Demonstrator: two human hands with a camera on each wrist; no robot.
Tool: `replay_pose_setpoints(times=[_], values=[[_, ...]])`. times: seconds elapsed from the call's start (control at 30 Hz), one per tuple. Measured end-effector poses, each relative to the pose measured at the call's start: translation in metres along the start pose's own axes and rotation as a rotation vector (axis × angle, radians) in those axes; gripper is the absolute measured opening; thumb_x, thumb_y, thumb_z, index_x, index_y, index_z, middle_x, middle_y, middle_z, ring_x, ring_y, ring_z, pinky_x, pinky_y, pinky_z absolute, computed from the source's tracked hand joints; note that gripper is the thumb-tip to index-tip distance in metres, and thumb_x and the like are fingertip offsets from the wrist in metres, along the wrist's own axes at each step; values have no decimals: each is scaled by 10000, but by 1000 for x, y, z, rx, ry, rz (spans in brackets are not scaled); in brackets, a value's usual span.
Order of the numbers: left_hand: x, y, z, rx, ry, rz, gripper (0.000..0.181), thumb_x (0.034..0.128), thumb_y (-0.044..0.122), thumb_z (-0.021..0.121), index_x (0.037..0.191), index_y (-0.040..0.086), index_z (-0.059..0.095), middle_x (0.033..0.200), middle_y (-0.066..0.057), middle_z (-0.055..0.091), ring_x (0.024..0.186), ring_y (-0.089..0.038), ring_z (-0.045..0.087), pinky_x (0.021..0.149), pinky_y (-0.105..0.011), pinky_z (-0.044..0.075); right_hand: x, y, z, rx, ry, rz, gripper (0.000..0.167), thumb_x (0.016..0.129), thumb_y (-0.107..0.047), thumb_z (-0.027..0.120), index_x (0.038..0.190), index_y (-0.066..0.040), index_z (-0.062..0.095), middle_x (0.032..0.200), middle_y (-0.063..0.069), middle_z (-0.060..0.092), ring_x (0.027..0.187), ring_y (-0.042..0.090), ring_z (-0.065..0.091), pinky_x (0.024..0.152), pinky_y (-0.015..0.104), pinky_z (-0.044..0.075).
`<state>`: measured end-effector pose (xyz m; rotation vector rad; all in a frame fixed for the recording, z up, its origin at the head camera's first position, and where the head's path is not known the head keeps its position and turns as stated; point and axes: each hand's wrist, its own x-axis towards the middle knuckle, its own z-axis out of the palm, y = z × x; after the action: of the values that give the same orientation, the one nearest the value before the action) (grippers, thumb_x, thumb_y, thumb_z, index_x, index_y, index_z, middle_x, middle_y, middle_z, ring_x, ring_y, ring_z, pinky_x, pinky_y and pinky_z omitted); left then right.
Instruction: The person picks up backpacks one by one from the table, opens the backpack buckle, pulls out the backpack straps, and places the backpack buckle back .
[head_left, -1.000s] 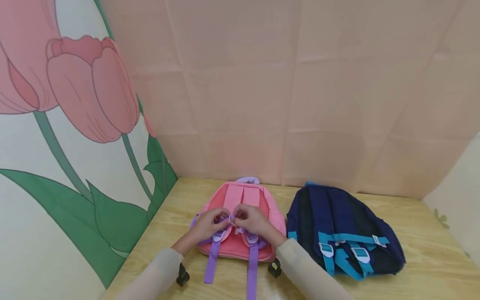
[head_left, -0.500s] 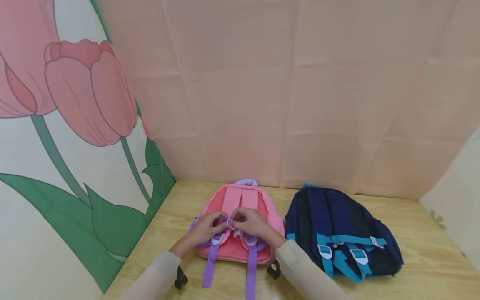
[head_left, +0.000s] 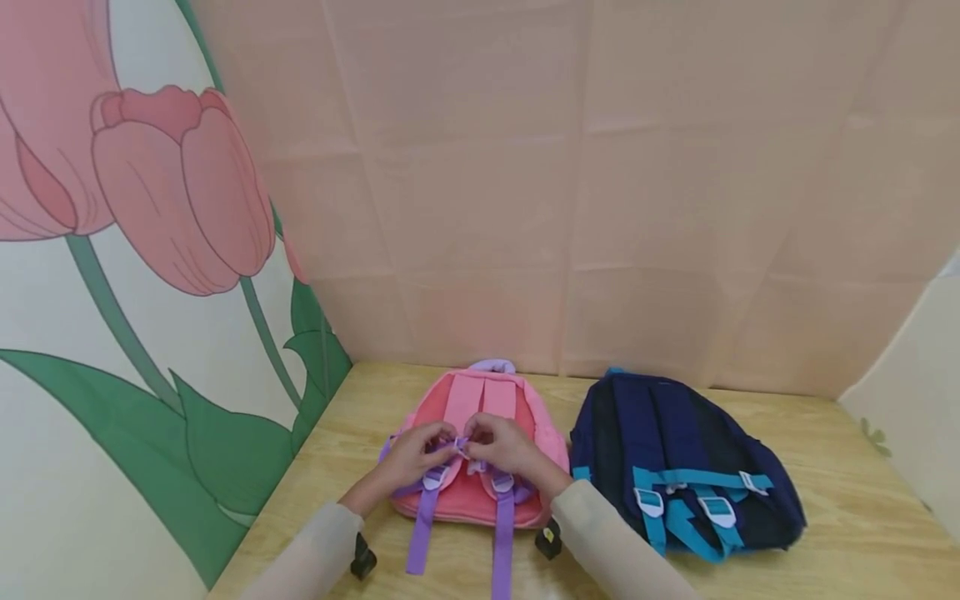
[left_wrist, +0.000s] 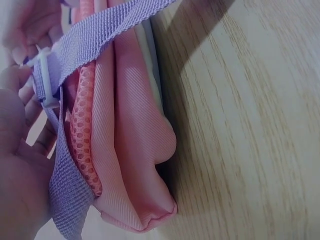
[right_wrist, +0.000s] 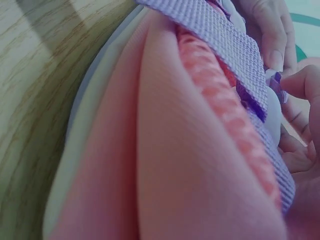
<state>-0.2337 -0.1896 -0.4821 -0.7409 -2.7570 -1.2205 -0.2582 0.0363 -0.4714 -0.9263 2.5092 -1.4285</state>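
Note:
A pink backpack (head_left: 480,500) lies with its shoulder straps up on the wooden table. Over its middle, my left hand (head_left: 414,454) and my right hand (head_left: 506,450) meet fingertip to fingertip. Between them they pinch a thin purple strap with a small pale buckle (head_left: 461,447). In the left wrist view, a pale strap adjuster (left_wrist: 46,77) on purple webbing (left_wrist: 100,37) stands in front of the fingers. The right wrist view shows purple webbing (right_wrist: 225,50) along the bag's side, with the fingertips on a small purple piece (right_wrist: 276,82). How the buckle parts fit together is hidden.
A navy backpack (head_left: 675,425) with turquoise straps lies close to the right of the pink one. Two purple strap ends (head_left: 504,533) hang toward the table's front. Black wrist devices (head_left: 363,557) sit below the wrists. A peach-coloured sheet (head_left: 600,208) hangs behind the wooden table (head_left: 862,467).
Both hands stay over the middle of the pink backpack, and their fingertips have shifted slightly around the thin strap. The head view has moved a little. The navy backpack is unmoved.

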Motion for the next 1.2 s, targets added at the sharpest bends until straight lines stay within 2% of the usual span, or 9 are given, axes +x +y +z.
replay_pose_setpoints(times=[0.3,0.67,0.83,1.03,1.2], values=[[-6,-4,3,15,-7,20,167,998,326,651,1121,214,658,986,88,641,884,-78,562,784,-274,478,-1,-1,2,-16,-49,14,105,927,-232,740,991,-169,685,915,-57,697,839,75,630,762,250,515],[-2,-2,2,-9,-4,16,161,992,302,664,1125,213,662,1013,80,654,910,-93,577,811,-284,480,-3,2,1,42,-27,-1,92,916,-131,713,984,-172,666,921,-58,688,848,99,630,788,280,514],[-3,-2,2,17,-11,16,160,992,296,664,1125,206,661,1014,76,652,918,-92,570,820,-288,478,-3,1,0,44,-41,1,92,922,-140,715,1000,-145,666,925,-42,684,850,97,624,788,272,510],[-2,-1,1,15,-11,17,153,992,283,665,1117,195,663,1026,60,655,933,-114,571,837,-308,479,-1,-4,-2,-17,-53,20,113,926,-224,740,990,-155,677,915,-54,693,839,82,625,769,266,513],[-1,-1,2,5,8,23,149,992,285,666,1114,198,661,1024,76,662,945,-116,580,844,-322,483,0,-4,-1,-51,-34,2,67,925,-185,725,964,-162,675,911,-60,700,841,76,630,775,268,516]])
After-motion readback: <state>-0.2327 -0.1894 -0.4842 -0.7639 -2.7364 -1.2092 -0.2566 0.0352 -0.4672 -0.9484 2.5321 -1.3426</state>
